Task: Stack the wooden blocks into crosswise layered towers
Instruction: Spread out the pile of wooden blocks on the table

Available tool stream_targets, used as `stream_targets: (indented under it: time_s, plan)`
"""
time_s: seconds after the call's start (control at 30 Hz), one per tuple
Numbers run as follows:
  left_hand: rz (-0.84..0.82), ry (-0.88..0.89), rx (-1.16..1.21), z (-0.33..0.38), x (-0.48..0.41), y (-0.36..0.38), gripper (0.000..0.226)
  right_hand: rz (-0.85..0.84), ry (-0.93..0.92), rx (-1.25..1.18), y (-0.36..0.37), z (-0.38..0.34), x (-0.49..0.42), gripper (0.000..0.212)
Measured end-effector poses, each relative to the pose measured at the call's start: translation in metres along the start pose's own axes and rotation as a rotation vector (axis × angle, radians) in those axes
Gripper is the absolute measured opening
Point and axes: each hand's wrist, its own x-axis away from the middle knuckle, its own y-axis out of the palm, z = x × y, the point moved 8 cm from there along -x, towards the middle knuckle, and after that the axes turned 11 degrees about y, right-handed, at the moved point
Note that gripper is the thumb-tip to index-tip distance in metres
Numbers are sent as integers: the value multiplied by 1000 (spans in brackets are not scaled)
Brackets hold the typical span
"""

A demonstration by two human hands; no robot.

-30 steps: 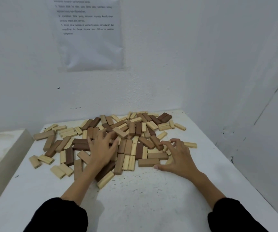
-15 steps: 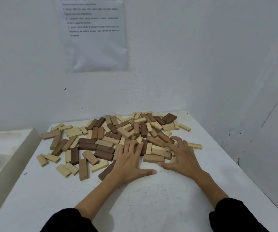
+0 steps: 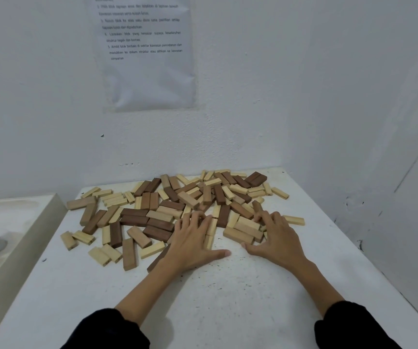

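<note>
A: Where are the wooden blocks [image 3: 170, 205]?

B: They lie in a loose heap, pale and dark brown mixed, across the far half of the white table [image 3: 240, 293]. A few pale ones are scattered off its left and right edges.

A: And the hands?

B: The left hand [image 3: 193, 245] lies palm down on the near middle edge of the heap. Its fingers are spread over the blocks and its thumb is out flat on the table, so it grips nothing. The right hand [image 3: 277, 240] is just to the right, with bent fingers resting on top of the blocks and the thumb at the near end of a pale one. It has not closed round any block either.

A: Any writing?

B: A sheet of paper [image 3: 150, 79] on the far wall has numbered lines of small print. Line 5 seems to begin "Ambil blok berbaki". The upper lines are too blurred to read.

A: Anything else?

B: The person wears black sleeves [image 3: 107, 331], and there is a lower white ledge [image 3: 14, 215] left of the table.

A: What changed?

B: A second ago the left hand was further left on the heap. It has since moved to the middle. The right hand has barely shifted.
</note>
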Motion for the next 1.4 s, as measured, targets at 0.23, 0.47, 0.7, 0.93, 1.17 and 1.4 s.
stream_targets:
  time_s: [0.23, 0.47, 0.7, 0.93, 1.17, 1.4]
  plan:
    - [143, -61, -23, 2, 1, -10, 62, -17, -26, 101, 4, -2, 1, 95]
    - [350, 10, 187, 8, 5, -23, 36, 1, 68, 44, 7, -13, -1, 96]
    - [421, -16, 385, -4, 7, -23, 35, 54, 86, -18, 2, -12, -1, 70]
    - [473, -44, 600, -11, 0, -29, 9, 112, 79, -152, -5, -18, -6, 62]
    - [525, -34, 569, -50, -51, -65, 7, 61, -21, -132, -9, -71, -75, 60]
    - [343, -94, 402, -106, -94, -51, 10, -1, -93, 42, 26, -84, -127, 60]
